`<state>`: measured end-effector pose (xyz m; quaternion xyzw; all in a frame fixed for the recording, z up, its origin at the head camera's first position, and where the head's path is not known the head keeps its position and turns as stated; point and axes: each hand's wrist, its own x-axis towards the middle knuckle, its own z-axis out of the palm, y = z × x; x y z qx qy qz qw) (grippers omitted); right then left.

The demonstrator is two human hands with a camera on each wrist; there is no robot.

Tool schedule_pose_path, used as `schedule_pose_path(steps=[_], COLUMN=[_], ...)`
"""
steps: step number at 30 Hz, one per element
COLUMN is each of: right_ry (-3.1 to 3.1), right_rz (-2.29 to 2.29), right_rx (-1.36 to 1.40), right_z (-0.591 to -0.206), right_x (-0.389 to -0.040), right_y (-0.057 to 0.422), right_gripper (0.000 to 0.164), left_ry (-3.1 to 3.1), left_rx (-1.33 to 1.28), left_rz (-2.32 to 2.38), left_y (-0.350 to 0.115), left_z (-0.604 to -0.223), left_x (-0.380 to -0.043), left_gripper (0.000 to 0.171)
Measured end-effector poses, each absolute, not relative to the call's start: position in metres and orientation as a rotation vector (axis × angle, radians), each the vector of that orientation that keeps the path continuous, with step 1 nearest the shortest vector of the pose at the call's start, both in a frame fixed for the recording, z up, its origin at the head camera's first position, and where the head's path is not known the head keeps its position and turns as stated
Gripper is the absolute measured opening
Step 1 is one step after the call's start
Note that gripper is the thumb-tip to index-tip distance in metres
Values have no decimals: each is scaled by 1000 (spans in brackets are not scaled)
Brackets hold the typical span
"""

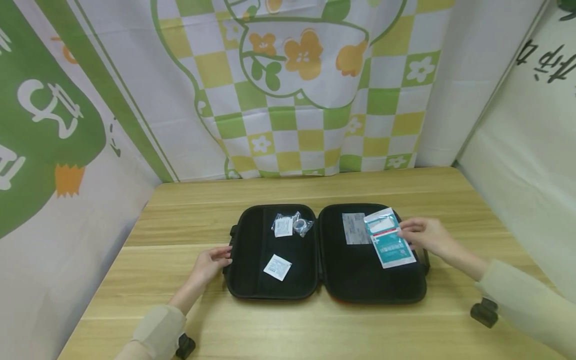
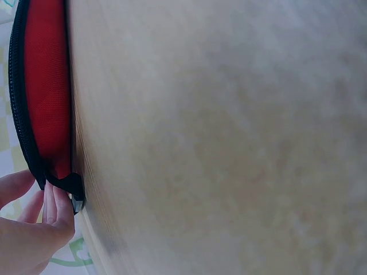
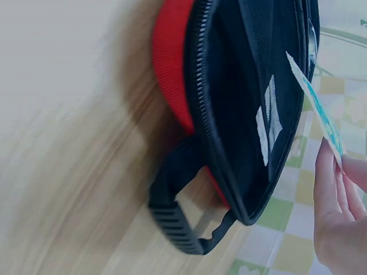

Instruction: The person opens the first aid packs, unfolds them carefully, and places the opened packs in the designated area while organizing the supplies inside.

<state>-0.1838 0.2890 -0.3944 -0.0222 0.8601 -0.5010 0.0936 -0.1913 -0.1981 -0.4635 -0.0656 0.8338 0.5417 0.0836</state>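
Note:
An open zippered case (image 1: 288,295), black inside and red outside, lies flat on the table. My left hand (image 1: 213,261) is at its left edge, and in the left wrist view its thumb and fingers (image 2: 54,209) hold the rim by a small black strap. My right hand (image 1: 427,235) pinches a teal-and-white sealed packet (image 1: 391,247) by its edge, tilted over the right half. Edge-on in the right wrist view, the packet (image 3: 315,106) stands apart from the lining. Partly behind it, a silvery-white packet (image 1: 354,229) lies in that half.
The case's left half holds a small white packet (image 1: 277,267), another white packet (image 1: 283,227) and a clear bag (image 1: 302,224) with a ring-shaped roll. A black carry handle (image 3: 178,223) sticks out at the right side. Patterned cloth (image 1: 297,120) hangs behind the wooden table (image 1: 189,210).

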Motion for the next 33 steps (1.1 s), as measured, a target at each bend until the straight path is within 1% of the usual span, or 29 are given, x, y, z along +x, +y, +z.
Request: schedule_pose_path(steps=[16,33], right_ry=[2598,2537], right_rz=[-1324,-1325], right_rx=[-30,25], right_z=[-398,-411], right_x=[-173,-166], right_y=[308,310], right_gripper=[42,42], left_ry=[2484,2488], left_rx=[-214,-194], left_rz=[1619,1618], left_y=[-198,-199], left_z=[-464,-465], left_x=[-190,-192], left_gripper=[36,36])
